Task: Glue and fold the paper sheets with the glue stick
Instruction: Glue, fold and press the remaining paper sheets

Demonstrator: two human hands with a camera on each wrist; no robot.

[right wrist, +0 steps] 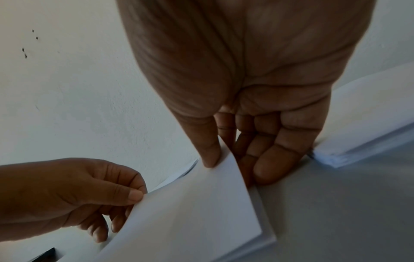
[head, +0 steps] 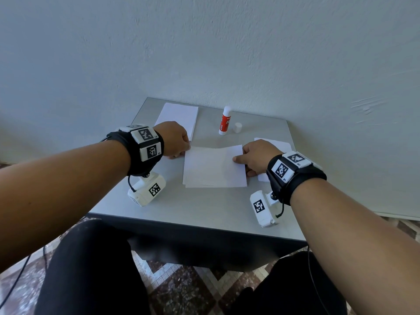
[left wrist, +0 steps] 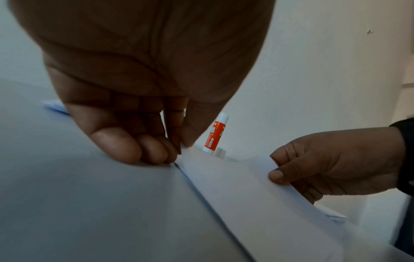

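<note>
fold step in hand: left hand (head: 176,139) and right hand (head: 255,159) each pinch a far corner of the paper sheet (head: 213,167), thumb over fingers. next, judged: align edges, crease. glue stick (head: 225,120) stands uncapped beyond the fingers.

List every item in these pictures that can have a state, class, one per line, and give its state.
Red-and-white glue stick: upright, uncapped, untouched.
Small white cap: off, standing beside the glue stick.
White paper sheet in the middle: far edge lifted, pinched at both far corners.
White paper stack at far left: lying flat.
White paper pile at right: lying flat, partly hidden.
Left hand: pinches the sheet.
Right hand: pinches the sheet.
</note>
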